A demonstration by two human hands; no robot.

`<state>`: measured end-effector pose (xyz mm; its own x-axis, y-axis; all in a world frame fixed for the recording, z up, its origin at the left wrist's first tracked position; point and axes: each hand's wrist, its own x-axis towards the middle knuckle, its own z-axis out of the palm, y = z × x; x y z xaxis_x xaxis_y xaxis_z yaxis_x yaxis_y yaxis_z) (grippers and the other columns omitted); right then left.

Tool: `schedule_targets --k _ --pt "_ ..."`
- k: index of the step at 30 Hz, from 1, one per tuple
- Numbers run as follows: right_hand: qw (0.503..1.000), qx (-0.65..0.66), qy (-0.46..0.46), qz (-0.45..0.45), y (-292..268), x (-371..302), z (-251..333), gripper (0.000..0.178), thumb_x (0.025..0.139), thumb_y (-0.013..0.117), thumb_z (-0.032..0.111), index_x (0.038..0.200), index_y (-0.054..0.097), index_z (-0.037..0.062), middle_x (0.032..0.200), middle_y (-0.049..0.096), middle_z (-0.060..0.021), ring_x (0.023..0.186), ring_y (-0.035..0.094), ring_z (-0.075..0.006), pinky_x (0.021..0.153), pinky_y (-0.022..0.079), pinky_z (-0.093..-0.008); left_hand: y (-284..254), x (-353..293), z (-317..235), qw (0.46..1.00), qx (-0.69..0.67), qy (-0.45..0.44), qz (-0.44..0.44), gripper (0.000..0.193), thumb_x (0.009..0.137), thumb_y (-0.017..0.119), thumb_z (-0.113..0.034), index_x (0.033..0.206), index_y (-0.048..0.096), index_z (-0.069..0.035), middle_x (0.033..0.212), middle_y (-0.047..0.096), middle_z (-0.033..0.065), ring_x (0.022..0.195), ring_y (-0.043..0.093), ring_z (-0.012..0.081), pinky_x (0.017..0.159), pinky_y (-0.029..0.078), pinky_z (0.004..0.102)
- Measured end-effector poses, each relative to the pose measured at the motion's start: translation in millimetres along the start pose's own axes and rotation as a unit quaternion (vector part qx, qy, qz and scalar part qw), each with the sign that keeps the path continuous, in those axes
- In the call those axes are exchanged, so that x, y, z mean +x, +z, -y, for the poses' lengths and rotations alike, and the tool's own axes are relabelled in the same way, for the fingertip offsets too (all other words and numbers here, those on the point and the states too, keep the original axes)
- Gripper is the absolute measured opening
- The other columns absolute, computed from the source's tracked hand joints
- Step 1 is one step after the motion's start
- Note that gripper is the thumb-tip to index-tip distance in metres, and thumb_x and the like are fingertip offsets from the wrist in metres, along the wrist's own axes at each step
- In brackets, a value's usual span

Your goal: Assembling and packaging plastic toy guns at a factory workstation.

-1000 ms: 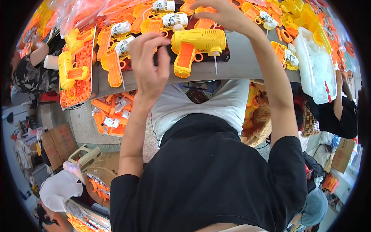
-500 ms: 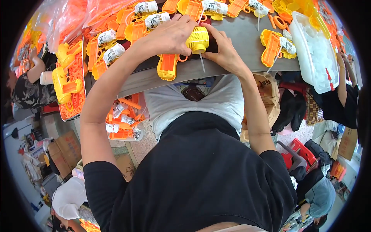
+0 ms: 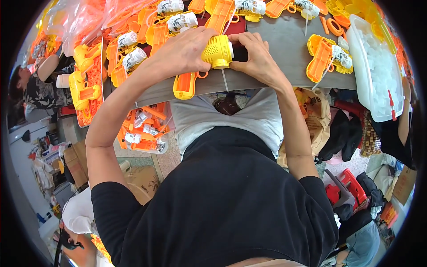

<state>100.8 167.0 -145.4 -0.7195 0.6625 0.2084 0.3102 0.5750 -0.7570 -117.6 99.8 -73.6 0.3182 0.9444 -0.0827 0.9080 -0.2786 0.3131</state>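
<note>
A yellow and orange toy gun [image 3: 218,52] lies sideways over the near edge of the table, its orange handle pointing toward me. My left hand [image 3: 189,51] wraps over its rear part from above, fingers closed. At the front end, where a whitish rim shows, my right hand [image 3: 258,58] grips with thumb and fingertips on either side. Whether a separate small part is in those fingers is hidden. A thin whitish strip [image 3: 224,80] hangs from beneath the barrel. Several open orange toy gun halves with white printed cylinders [image 3: 182,21] lie beyond my hands.
Another half-built toy gun [image 3: 327,58] lies on the grey table [image 3: 284,46] to the right. Beside it stands a white bin [image 3: 362,75] of translucent parts. At left, a box holds orange parts and yellow toy guns [image 3: 82,89]. Co-workers sit on both sides.
Both hands and the toy gun have shifted a little left in the picture, while the surroundings have shifted slightly too. The whitish rim at its front now shows more clearly.
</note>
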Motion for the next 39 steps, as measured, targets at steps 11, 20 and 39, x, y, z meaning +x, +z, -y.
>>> schedule_targets --k 11,20,39 --pt "1.000 -0.002 -0.012 -0.029 5 -1 -5 0.059 0.068 0.078 0.016 0.124 0.060 0.0083 0.116 0.061 -0.0072 0.112 0.051 -0.0257 0.097 0.035 -0.0384 0 -1 -10 0.994 0.091 0.061 0.021 0.063 0.073 0.077 -0.014 0.122 0.040 0.000 0.109 0.055 0.0168 0.099 0.057 0.0376 0.078 0.050 0.0481" --pt "0.998 0.042 -0.042 0.013 -11 0 -13 0.065 0.073 0.080 0.023 0.132 0.056 0.0074 0.123 0.060 -0.0089 0.116 0.051 -0.0254 0.102 0.034 -0.0390 7 3 -13 0.991 0.122 0.051 0.034 0.068 0.070 0.081 -0.013 0.122 0.040 0.003 0.111 0.053 0.0185 0.101 0.057 0.0343 0.076 0.055 0.0442" --pt "0.990 0.125 -0.046 -0.037 -4 10 -12 0.019 0.093 0.063 0.009 0.108 0.069 -0.0007 0.096 0.069 -0.0135 0.085 0.067 -0.0279 0.081 0.052 -0.0341 3 0 -12 0.996 0.043 -0.004 0.076 0.073 0.068 0.077 -0.014 0.131 0.041 -0.003 0.119 0.056 0.0146 0.107 0.056 0.0362 0.086 0.050 0.0473"
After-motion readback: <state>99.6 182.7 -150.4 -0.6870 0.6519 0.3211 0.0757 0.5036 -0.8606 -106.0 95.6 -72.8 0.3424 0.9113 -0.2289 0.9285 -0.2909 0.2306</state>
